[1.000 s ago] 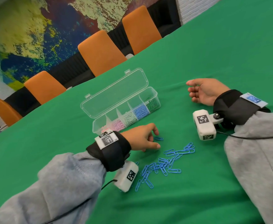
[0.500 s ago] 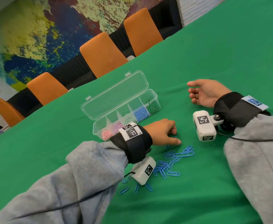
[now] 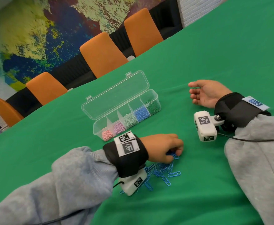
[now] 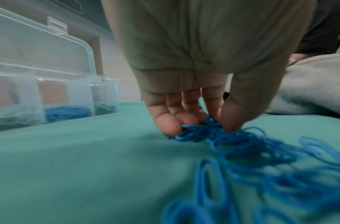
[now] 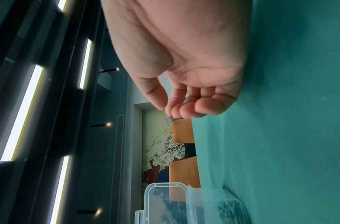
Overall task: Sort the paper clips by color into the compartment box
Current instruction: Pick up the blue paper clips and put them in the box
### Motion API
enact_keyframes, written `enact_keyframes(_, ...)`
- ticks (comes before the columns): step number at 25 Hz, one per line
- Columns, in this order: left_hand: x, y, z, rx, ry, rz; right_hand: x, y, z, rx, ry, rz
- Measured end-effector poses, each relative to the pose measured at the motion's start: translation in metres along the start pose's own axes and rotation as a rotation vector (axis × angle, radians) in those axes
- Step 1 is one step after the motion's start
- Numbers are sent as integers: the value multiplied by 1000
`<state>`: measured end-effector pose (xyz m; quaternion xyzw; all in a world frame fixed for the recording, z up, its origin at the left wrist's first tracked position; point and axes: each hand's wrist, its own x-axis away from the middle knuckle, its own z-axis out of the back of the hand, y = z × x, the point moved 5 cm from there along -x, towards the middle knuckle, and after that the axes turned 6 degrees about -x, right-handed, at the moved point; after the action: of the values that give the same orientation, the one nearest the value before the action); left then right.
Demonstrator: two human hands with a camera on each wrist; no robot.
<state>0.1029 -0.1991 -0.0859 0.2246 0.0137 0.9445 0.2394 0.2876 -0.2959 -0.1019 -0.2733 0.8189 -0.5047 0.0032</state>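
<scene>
- left hand point(image 3: 161, 147) pinches blue paper clips point(image 3: 173, 155) off the near pile, fingers curled.
- right hand point(image 3: 209, 93) rests loosely curled, holding nothing, right of the compartment box point(image 3: 129, 125).

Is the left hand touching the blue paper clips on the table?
Touching. In the left wrist view, the left hand has its fingertips and thumb pressed onto the blue paper clips, pinching a few between them, with no gap showing.

Blue paper clips point(image 3: 165, 173) (green tablecloth point(image 3: 214, 54))
</scene>
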Motion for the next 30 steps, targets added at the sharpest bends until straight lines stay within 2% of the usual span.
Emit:
enact_keyframes(8, 62, -22, -18, 75, -103, -12, 1, 0, 0, 13, 5, 8)
enact_keyframes(10, 71, -23, -22, 58, -88, 17, 2, 0, 0, 17, 6, 6)
enact_keyframes(13, 69, -18, -26, 0, -24, 41, 3, 0, -1, 23, 7, 8)
enact_keyframes(17, 58, -15, -28, -3, -52, 70, 2, 2, 0, 29, 17, 2)
enact_keyframes(20, 57, -16, -31, -10, -21, 67, 1, 2, 1, 28, 14, -1)
enact_keyframes(25, 56, -35, -22, 45, 4, 205, 2, 1, 0, 24, 11, 8)
enact_keyframes(30, 60, -72, 0, 328, 43, 365, 3, 1, -1, 16, 12, 2)
